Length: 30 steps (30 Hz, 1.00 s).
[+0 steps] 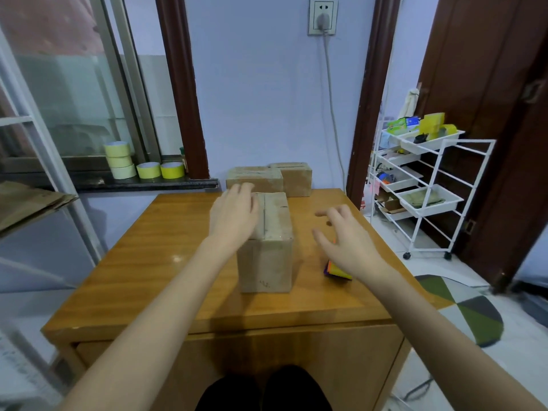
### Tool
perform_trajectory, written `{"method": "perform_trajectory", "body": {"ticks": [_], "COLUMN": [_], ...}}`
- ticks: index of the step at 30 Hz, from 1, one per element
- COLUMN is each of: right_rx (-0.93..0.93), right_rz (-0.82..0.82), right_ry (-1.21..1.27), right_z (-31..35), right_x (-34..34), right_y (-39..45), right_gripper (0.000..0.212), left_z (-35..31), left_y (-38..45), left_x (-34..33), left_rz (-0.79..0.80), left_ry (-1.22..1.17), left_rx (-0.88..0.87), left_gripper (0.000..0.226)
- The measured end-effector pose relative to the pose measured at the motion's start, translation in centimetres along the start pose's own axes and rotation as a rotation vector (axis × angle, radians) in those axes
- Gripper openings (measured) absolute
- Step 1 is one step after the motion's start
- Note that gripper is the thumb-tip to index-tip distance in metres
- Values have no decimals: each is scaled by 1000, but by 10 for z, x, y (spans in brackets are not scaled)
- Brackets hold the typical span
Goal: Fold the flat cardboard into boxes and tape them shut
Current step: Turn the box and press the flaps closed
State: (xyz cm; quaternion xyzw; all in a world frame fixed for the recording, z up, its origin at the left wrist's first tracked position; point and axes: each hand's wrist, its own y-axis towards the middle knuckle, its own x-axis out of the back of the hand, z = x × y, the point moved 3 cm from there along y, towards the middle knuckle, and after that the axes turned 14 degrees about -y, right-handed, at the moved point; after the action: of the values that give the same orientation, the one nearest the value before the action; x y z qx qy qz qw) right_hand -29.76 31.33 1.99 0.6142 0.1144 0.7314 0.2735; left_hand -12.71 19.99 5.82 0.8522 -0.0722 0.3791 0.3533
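Wooden table (154,262) fills the middle of the view. One closed cardboard box (267,247) stands upright near the table's centre, flaps folded shut on top, a seam running front to back along the lid.

Left hand (232,216) lies flat on the left part of the box top, fingers straight and pointing toward 12 o'clock, palm down. It presses or rests there; no curl around any edge.

Right hand (347,235) hovers at 3 o'clock from the box, apart from it, fingers spread and loosely bent, gripping nothing. Under its wrist sits a small orange and purple object (336,271) on the table; mostly hidden, cannot tell what it is. Whether the hand touches it is unclear.

Two more closed boxes at 12 o'clock by the table's far edge: the left one (255,179) just behind the near box, the right one (295,178) touching or just beside it against the wall.

At 10 o'clock, on the window sill (148,185): a stack of three pale tape rolls (120,158) and two yellow-green rolls (160,169) side by side.

At 2 o'clock, a white wheeled rack (430,185) with trays of mixed items. Wall socket (322,16) at 12 o'clock, cord hanging down. Flat cardboard (26,203) at 9 o'clock on a shelf.
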Motion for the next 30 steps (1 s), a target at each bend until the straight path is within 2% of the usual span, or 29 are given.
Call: {"method": "perform_trajectory", "body": {"ticks": [2,5,7,10,13,16,19,21,23,26,30], "right_rx": [-89,-209,-266,-277,-253,-226,-185,-149,-114,-81,-48], "right_rz": [-8,37,120,293,370,354,331,313,320,332,328], "right_ry": [3,13,-17,-48,-36,-33,-19,-31,-71,-97,-66], "right_z": [-26,-61,-78,-92,-98,-99,-97,-94,-91,-92,-94], "right_x": [3,-4,-14,-33,-45,-51,-57,-62,-67,-70,-69], "right_y": [-6,-24,-39,-59,-67,-64,-59,-58,-59,-62,-65], "right_gripper": [30,25,23,26,33,41,40,30,23,30,40], "left_z": [-36,-85,-101,-98,-84,-70,-63,-63,-65,-69,-68], "left_y": [-18,-54,-71,-85,-88,-84,-82,-82,-81,-82,-83], "left_x": [-8,-47,-81,-123,-146,-161,-168,-173,-178,-179,-178], "left_rz": [6,172,322,462,467,481,451,410,368,332,302], "left_ry": [-91,-141,-118,-53,-103,-243,-302,-314,-328,-372,-420], "left_rx": [-162,-347,-271,-39,120,250,296,304,293,298,320], "left_gripper": [39,47,52,80,95,103,111,106,89,62,54]}}
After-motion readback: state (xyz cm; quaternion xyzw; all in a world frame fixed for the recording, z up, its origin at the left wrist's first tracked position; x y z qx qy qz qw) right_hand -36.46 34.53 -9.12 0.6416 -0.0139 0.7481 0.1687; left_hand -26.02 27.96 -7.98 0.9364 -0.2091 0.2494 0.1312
